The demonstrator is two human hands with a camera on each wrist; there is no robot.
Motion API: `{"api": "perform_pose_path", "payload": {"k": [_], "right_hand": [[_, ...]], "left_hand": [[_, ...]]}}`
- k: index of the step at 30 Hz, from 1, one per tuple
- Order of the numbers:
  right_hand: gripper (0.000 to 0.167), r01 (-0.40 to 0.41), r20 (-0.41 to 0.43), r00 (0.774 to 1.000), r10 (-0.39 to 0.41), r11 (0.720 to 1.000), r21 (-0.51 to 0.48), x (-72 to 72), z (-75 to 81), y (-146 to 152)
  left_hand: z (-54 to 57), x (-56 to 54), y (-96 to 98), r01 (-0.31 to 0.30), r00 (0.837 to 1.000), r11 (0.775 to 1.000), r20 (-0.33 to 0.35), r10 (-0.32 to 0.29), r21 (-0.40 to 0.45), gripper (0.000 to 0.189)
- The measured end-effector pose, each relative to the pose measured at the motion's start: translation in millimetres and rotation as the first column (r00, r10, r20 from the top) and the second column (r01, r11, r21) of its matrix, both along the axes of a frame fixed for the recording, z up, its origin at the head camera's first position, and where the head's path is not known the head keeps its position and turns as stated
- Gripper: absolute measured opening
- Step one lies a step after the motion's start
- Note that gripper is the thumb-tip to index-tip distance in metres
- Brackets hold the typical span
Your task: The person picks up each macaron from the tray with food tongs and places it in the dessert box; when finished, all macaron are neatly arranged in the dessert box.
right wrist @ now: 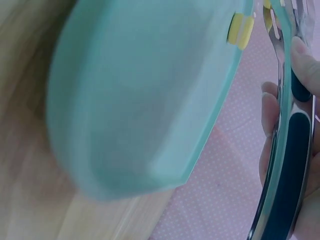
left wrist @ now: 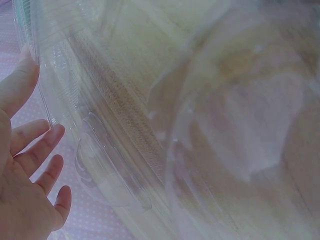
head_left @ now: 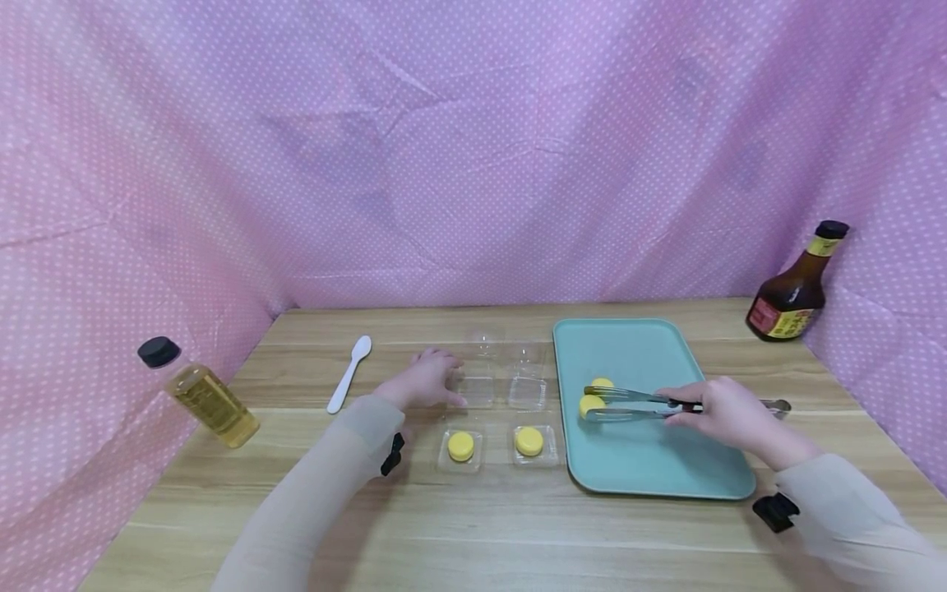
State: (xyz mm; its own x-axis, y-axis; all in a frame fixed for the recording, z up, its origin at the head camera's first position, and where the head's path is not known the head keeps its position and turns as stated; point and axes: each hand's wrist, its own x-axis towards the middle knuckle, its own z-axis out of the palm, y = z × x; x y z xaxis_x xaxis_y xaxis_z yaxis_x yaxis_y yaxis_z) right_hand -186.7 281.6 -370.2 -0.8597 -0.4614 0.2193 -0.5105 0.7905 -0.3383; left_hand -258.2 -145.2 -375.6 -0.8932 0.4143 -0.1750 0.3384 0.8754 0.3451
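My right hand (head_left: 721,415) grips metal tongs (right wrist: 287,170) with dark handle grips, over the green tray (head_left: 639,460). One yellow macaron (head_left: 591,406) lies between the tong tips. Another macaron (head_left: 602,383) sits just beyond the upper tong arm; whether the tips press on either, I cannot tell. At the middle of the table, my left hand (head_left: 425,382) is beside a clear plastic box (head_left: 476,392). In the left wrist view, its thumb and nearest fingertips touch the clear plastic's edge, the other fingers spread loosely.
Two clear boxes in front, left (head_left: 444,463) and right (head_left: 549,456), each hold a yellow macaron. Another clear box (head_left: 528,394) stands left of the tray. A white spoon (head_left: 349,375) and an oil bottle (head_left: 210,403) are left; a dark sauce bottle (head_left: 790,296) stands back right.
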Motion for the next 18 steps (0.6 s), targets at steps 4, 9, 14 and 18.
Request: {"api": "perform_pose_path", "payload": {"k": [4, 9, 14, 18], "right_hand": [[0.038, 0.018, -0.042, 0.999, -0.018, 1.000, 0.002, -1.4, -0.3, -6.6], [0.038, 0.031, -0.040, 0.999, -0.032, 0.999, -0.023, -4.7, 3.0, -17.0], [0.038, 0.022, -0.057, 0.998, -0.025, 0.999, -0.040, -8.3, 7.5, -29.3], [0.038, 0.011, -0.078, 0.997, -0.014, 0.999, -0.046, -12.2, 8.0, -39.5]], "left_hand": [[-0.4, -1.0, -0.2, 0.008, 1.000, 1.000, -0.005, -0.008, -0.003, 0.074], [-0.2, -0.6, 0.1, 0.011, 1.000, 1.000, -0.007, -0.011, -0.005, 0.074], [0.4, 0.1, 0.9, 0.012, 1.000, 1.000, -0.008, -0.012, -0.005, 0.074], [0.6, -0.2, 1.5, 0.015, 1.000, 1.000, -0.011, -0.015, -0.016, 0.075]]}}
